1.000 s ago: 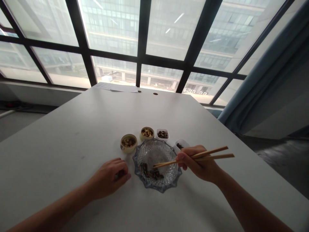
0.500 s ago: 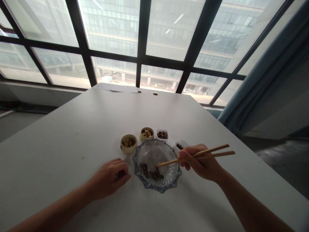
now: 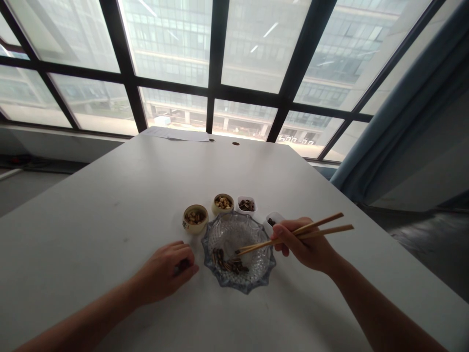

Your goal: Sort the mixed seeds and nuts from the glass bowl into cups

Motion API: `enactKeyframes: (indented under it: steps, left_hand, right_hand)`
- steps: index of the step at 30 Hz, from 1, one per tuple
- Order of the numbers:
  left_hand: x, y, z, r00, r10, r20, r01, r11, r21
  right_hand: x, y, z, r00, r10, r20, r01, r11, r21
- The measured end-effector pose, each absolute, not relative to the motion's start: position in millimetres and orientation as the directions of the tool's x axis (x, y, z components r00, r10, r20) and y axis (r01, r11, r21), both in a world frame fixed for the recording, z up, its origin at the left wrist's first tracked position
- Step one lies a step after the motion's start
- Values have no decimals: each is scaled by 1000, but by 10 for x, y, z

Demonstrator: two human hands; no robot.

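Note:
A pair of wooden chopsticks [image 3: 308, 232] is gripped in my right hand [image 3: 304, 247], beside the right rim of a clear scalloped glass bowl [image 3: 262, 278]. Their tips reach down inside it, close to a pile of striped sunflower seeds [image 3: 230, 264]. Something dark shows at the tips, too small to make out. My left hand [image 3: 170, 266] rests on the table left of the glass bowl, its fingers loosely curled in and holding nothing that I can see.
Behind the glass bowl stand two small cream cups, one with brown pieces [image 3: 195, 216] and one with pale nuts [image 3: 223, 202]. A white dish of seeds [image 3: 246, 205] sits beside them. Another white dish [image 3: 273, 220] is partly behind my right hand. Papers [image 3: 176, 133] lie at the table's far edge.
The chopsticks have shifted slightly left, their upper ends a little higher and their lower parts closer together. My left hand has stayed in place.

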State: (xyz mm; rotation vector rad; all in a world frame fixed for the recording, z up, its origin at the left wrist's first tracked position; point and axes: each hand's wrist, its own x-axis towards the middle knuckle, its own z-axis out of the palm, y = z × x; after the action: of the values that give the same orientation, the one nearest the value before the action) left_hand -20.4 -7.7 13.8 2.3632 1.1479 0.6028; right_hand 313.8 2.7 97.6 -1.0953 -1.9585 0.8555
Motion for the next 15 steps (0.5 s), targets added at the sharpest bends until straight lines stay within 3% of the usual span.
enactKeyframes:
  steps: [9, 15]
  left_hand:
    - [-207, -84, 133, 560, 807, 188, 612, -555, 563]
    - [-201, -77, 145, 556, 811, 184, 614, -549, 567]
  right_hand:
    - [3134, 8, 959, -348, 888, 301, 393, 430, -813]
    - [3177, 106, 997, -36, 971, 236, 158, 239, -958]
